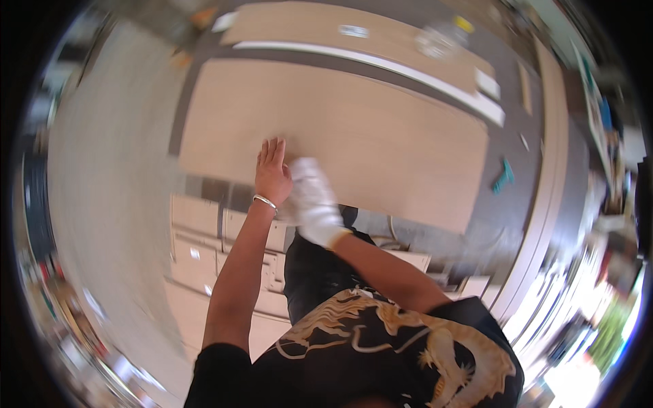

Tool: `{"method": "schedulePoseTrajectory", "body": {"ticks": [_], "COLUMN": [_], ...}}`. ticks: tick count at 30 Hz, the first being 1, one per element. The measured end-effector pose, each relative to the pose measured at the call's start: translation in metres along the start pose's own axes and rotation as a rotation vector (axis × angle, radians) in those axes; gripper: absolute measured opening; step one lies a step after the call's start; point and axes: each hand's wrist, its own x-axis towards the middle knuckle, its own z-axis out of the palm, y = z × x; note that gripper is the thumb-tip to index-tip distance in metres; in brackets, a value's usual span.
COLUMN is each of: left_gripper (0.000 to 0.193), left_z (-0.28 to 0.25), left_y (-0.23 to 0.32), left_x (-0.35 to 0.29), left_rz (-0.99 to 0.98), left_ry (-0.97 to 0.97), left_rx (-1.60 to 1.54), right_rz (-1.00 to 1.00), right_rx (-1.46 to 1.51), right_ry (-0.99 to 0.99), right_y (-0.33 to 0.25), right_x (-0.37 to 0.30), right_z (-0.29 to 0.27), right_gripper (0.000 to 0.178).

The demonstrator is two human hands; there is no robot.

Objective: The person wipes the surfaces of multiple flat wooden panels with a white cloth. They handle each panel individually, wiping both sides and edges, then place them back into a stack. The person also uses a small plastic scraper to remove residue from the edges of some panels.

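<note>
A large tan rectangular board (381,136) lies flat on a dark grey work table (500,211). My bare left hand (273,171), a silver bangle on its wrist, is at the near edge of the board, left of its middle. Its fingers stretch out flat over the surface. Close beside it on the right is my right hand (315,197) in a white glove, also at the board's near edge. Motion smears the glove, so its fingers cannot be made out, nor whether it holds anything.
Beyond the board lie a long white strip (374,66) and another tan board (299,24) with a clear, yellow-topped container (442,39). A teal tool (503,177) rests at right, near a long tan plank (552,163). Tan panels (194,221) are stacked below, left.
</note>
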Motion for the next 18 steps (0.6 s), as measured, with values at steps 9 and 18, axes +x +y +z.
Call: {"method": "schedulePoseTrajectory", "body": {"ticks": [9,18], "left_gripper": [0.085,0.118], "left_z": [0.036,0.035], "left_y": [0.05,0.063], "left_x": [0.019,-0.007], "left_rz": [0.166,0.276], "left_ry": [-0.41,-0.505], "left_rx": [0.219,0.795], "right_rz": [0.167,0.933], "right_rx": [-0.704,0.638], "right_ry": [-0.346,1.586], "right_y": [0.111,0.241], "right_x": [-0.096,-0.327], "right_z": [-0.218,-0.416], "right_gripper": [0.025,0.024]}}
